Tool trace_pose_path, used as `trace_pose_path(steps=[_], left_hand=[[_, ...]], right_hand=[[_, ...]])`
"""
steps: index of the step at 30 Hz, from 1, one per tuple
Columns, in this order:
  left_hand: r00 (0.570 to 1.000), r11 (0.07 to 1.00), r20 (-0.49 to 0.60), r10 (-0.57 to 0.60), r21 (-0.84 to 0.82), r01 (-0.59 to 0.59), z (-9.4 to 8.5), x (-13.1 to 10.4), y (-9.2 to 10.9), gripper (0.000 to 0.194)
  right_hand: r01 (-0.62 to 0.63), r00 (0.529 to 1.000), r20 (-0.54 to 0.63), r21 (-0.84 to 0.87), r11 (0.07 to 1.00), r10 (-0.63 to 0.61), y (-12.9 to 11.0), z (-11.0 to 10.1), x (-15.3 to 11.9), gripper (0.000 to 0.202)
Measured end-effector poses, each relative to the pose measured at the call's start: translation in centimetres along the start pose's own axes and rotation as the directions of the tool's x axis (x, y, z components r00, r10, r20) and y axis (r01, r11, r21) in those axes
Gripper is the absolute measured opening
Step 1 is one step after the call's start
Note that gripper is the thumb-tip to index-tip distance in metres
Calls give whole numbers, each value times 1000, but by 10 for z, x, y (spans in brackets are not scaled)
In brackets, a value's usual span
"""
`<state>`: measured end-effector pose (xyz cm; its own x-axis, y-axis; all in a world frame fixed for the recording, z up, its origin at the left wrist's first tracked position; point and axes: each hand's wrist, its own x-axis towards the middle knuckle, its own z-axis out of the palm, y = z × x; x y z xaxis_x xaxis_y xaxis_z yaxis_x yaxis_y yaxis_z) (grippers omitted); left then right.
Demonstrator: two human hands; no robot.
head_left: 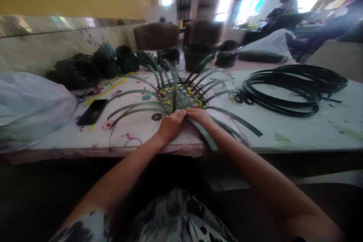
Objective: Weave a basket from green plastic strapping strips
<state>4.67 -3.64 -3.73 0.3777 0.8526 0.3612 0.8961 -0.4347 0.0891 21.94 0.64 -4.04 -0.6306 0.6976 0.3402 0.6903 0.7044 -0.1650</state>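
A half-woven basket of dark green flat strips lies on the table in front of me, its strip ends arching outward all round. Small yellow ties and a red one show around its base. On its near rim my left hand is closed, thumb and fingers pinching the weave. Right beside it, nearly touching, my right hand is curled on the same rim. One loose green strip comes out between the hands toward the table's front edge. The fingertips are partly hidden.
Several dark green woven baskets stand along the back. Coils of green strip lie right, with scissors beside them. A black phone and a white plastic bag are left. Farther back sits a person.
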Motion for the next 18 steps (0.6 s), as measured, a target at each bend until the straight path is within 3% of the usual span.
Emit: trace_pose_path(steps=[5,12,18], left_hand=[[1000,998,-19,-17,-54,16,4,2,0,28],[996,973,-6,-84,-216,81,-3,12,-3,18],[997,979,7,-73,-189,73,-6,13,0,20]], right_hand=[[5,997,-78,48,999,-1,7,7,-2,24],[6,996,-94,98,995,4,3,-5,-9,24],[-103,992,-94,-166,981,88,-18,-19,-20,25]])
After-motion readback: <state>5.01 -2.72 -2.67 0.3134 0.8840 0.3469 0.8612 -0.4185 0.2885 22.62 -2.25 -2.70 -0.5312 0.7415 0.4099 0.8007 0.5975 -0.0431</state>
